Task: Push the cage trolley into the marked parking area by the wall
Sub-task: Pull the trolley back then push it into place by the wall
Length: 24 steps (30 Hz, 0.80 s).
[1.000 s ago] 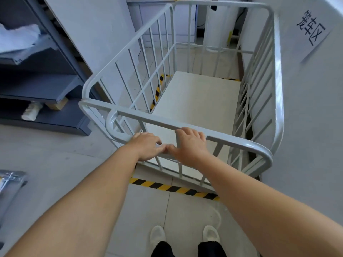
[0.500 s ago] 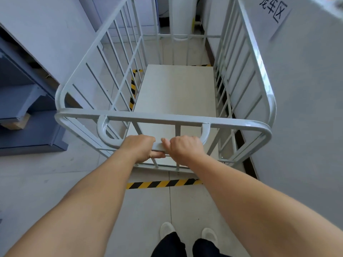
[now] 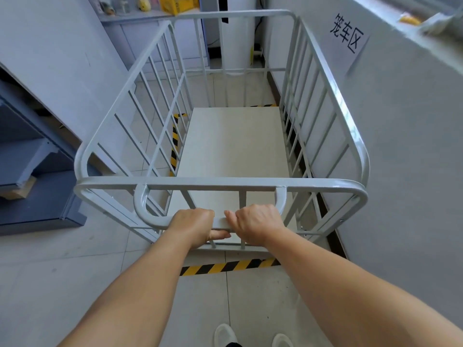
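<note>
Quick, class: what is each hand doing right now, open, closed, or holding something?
Left hand: closed on the trolley handle.
Right hand: closed on the same handle.

The floor (image 3: pixel 75 271) is pale grey tile with thin joints. A cage trolley (image 3: pixel 233 146) stands on it at 12 o'clock, close beside the wall at 3 o'clock. Black-and-yellow striped tape (image 3: pixel 225 267) lies across the tiles just under the trolley's near end; more tape (image 3: pixel 174 144) runs along its 9 o'clock side. Grey shelving (image 3: pixel 37 201) stands on the floor at 9 o'clock. Two white shoes (image 3: pixel 225 335) stand at 6 o'clock.
</note>
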{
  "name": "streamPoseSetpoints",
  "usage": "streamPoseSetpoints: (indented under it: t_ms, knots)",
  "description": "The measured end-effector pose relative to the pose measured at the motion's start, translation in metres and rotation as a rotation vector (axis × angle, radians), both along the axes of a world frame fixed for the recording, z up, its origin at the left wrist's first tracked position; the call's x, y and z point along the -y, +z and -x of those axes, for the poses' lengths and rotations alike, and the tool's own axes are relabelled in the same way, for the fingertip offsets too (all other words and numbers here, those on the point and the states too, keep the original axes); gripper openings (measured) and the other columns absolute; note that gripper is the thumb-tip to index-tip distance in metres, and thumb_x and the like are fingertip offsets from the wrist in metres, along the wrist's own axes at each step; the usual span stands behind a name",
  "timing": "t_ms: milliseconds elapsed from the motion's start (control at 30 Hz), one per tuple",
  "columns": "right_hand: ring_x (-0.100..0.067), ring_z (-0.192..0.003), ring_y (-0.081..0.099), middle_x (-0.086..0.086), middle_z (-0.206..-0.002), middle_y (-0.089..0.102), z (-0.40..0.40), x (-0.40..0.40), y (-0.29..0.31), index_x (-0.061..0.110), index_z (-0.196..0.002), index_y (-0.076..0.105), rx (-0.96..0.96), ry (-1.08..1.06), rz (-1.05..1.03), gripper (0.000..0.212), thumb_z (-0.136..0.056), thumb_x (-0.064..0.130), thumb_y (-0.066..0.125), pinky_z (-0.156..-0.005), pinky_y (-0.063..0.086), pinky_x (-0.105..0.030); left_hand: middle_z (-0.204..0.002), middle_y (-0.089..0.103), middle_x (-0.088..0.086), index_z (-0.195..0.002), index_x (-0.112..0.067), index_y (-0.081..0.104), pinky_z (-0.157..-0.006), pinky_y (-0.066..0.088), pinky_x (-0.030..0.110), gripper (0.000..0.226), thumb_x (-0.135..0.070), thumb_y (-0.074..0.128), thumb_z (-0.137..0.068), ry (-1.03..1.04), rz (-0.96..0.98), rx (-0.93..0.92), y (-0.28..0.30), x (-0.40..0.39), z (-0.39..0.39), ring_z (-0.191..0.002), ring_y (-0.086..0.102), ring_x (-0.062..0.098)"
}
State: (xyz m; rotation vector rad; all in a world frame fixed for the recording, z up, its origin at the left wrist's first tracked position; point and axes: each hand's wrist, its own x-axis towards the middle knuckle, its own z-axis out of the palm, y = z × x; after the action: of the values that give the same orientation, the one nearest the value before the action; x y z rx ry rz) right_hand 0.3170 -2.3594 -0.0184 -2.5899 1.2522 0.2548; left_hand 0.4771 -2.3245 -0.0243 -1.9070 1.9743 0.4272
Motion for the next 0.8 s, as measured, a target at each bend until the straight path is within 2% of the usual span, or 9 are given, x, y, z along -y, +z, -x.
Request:
streamPoseSetpoints:
  t_ms: [133,233,367,533,633,733,800]
  knots:
    - [-0.026,-0.064,0.056,-0.005,-0.069,0.056,0.009,0.002,-0.002,0.020,-0.075,0.039,-0.012,0.058,0.018,0.040,-0.102,0.043,0.019,-0.056,0.036,-0.031,-0.087,0.057,-0.002,-0.094,-0.020,0.047,-0.070,0.045,0.034,0.054,-0.073,0.044,-0.083,0.013,-0.003,0.005,0.000,0.000,0.008,-0.081,0.059,0.021]
    - [-0.027,-0.064,0.055,-0.006,-0.071,0.058,0.014,0.003,0.000,0.019,-0.080,0.048,0.004,0.040,0.008,0.044,-0.102,0.044,0.018,-0.055,0.034,-0.031,-0.088,0.057,-0.001,-0.095,-0.020,0.047,-0.070,0.044,0.033,0.053,-0.072,0.044,-0.083,0.022,-0.005,0.016,0.000,-0.001,0.014,-0.079,0.057,0.020]
    - [-0.029,-0.071,0.062,-0.008,-0.077,0.064,0.025,0.003,0.003,0.022,-0.078,0.041,0.013,0.041,-0.005,0.037,-0.102,0.041,0.021,-0.061,0.040,-0.033,-0.092,0.060,-0.001,-0.097,-0.020,0.049,-0.070,0.044,0.033,0.056,-0.073,0.043,-0.083,0.018,-0.002,0.013,0.001,0.000,0.025,-0.078,0.055,0.020]
    - [-0.029,-0.071,0.063,-0.007,-0.077,0.065,0.040,0.005,0.003,0.020,-0.074,0.035,-0.014,0.008,0.001,0.035,-0.102,0.039,0.024,-0.065,0.045,-0.034,-0.087,0.055,-0.002,-0.097,-0.019,0.049,-0.068,0.043,0.033,0.057,-0.074,0.041,-0.083,0.013,-0.002,-0.006,0.002,0.000,0.041,-0.079,0.057,0.021]
    - [-0.029,-0.071,0.063,-0.008,-0.077,0.064,0.041,0.003,0.003,0.021,-0.075,0.035,-0.013,0.007,-0.001,0.034,-0.102,0.039,0.025,-0.064,0.045,-0.034,-0.092,0.060,0.000,-0.100,-0.019,0.050,-0.069,0.044,0.034,0.059,-0.074,0.040,-0.083,0.011,0.005,0.002,0.000,-0.001,0.042,-0.085,0.061,0.023]
    - [-0.027,-0.068,0.061,-0.006,-0.076,0.062,0.041,0.004,0.002,0.024,-0.085,0.042,-0.042,0.054,0.031,0.026,-0.102,0.038,0.028,-0.059,0.043,-0.033,-0.096,0.062,0.001,-0.102,-0.019,0.051,-0.071,0.045,0.034,0.059,-0.074,0.041,-0.083,0.009,0.013,0.008,0.001,-0.002,0.041,-0.087,0.061,0.023]
    - [-0.024,-0.063,0.058,-0.004,-0.071,0.056,0.040,0.005,0.000,0.024,-0.100,0.045,-0.078,0.111,0.079,0.019,-0.102,0.036,0.031,-0.051,0.039,-0.030,-0.091,0.058,-0.001,-0.102,-0.019,0.051,-0.072,0.046,0.034,0.058,-0.073,0.041,-0.083,0.019,0.015,-0.001,0.002,-0.001,0.042,-0.086,0.061,0.023]
